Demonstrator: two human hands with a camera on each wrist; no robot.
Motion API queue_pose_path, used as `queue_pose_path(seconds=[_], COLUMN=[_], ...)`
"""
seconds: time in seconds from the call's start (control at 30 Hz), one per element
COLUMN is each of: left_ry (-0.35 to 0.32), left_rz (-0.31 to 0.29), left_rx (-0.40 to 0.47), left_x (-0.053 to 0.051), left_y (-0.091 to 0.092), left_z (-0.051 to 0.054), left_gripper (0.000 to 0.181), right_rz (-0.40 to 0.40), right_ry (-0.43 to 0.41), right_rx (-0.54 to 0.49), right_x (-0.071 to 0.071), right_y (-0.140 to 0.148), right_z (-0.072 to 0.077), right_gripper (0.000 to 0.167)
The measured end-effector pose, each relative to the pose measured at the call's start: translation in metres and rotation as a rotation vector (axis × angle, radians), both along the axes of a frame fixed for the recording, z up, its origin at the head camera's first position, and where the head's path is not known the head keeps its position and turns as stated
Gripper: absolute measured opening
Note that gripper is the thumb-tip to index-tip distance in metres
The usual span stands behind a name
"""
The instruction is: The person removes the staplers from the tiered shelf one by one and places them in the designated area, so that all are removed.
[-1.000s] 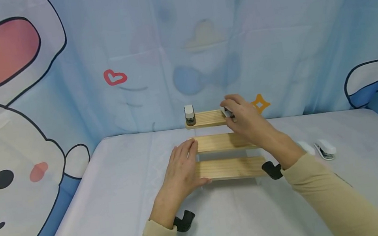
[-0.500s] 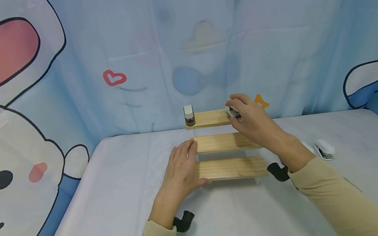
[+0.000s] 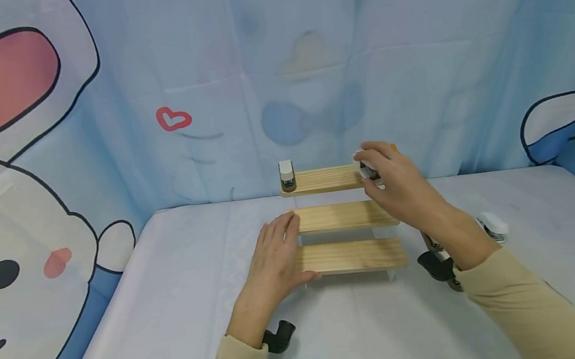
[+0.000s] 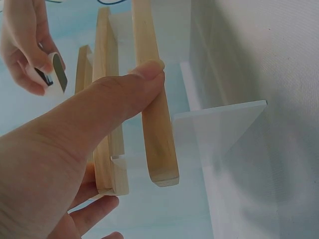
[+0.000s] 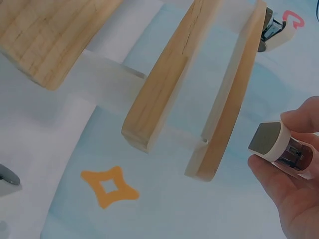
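A three-step wooden stand (image 3: 352, 256) with clear side supports stands on the white-covered table. My left hand (image 3: 271, 260) holds its left end, the thumb on the lowest board and fingers by the middle board, as the left wrist view shows. Over the top board's right end, my right hand (image 3: 405, 188) pinches a small white stapler (image 5: 271, 142) between thumb and fingers. Its grey base faces the board, with a gap between them in the right wrist view. Another white stapler (image 3: 287, 175) stands upright at the top board's left end.
A white stapler (image 3: 494, 225) lies on the table at right. Dark-and-metal items (image 3: 431, 242) lie partly hidden under my right wrist. Black wrist mounts (image 3: 279, 336) stick out from my wrists. A blue cartoon-printed curtain (image 3: 318, 78) hangs right behind the stand.
My right hand has moved rightward along the top board with the stapler in its grip, showing more of the board. The left hand has stayed in place on the stand.
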State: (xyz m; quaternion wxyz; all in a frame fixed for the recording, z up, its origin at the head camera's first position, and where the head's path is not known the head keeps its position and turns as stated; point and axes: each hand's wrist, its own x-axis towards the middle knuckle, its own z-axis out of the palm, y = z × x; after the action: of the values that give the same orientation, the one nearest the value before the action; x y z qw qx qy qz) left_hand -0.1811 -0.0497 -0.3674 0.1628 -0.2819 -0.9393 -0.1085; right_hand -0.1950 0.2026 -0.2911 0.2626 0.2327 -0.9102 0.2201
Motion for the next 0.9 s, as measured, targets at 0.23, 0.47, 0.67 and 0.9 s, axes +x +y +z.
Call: queue_pose_path(seconds=[0.23, 0.47, 0.67, 0.9], left_ry=[-0.010, -0.001, 0.003, -0.005], left_rz=[0.010, 0.004, 0.004, 0.005], left_rx=[-0.006, 0.000, -0.001, 0.000], left_x=[0.000, 0.000, 0.000, 0.000], left_y=[0.000, 0.000, 0.000, 0.001], left_z=[0.000, 0.000, 0.001, 0.000], left_gripper=[0.107, 0.107, 0.107, 0.107], right_rz=[-0.014, -0.021, -0.037, -0.046], right_ry=[-0.003, 0.000, 0.032, 0.057], right_rx=[-0.002, -0.014, -0.015, -0.011], right_x=[0.004, 0.010, 0.014, 0.020], right_y=[0.006, 0.013, 0.019, 0.024], right_z=[-0.002, -0.003, -0.006, -0.008], right_gripper=[0.039, 0.040, 0.041, 0.042])
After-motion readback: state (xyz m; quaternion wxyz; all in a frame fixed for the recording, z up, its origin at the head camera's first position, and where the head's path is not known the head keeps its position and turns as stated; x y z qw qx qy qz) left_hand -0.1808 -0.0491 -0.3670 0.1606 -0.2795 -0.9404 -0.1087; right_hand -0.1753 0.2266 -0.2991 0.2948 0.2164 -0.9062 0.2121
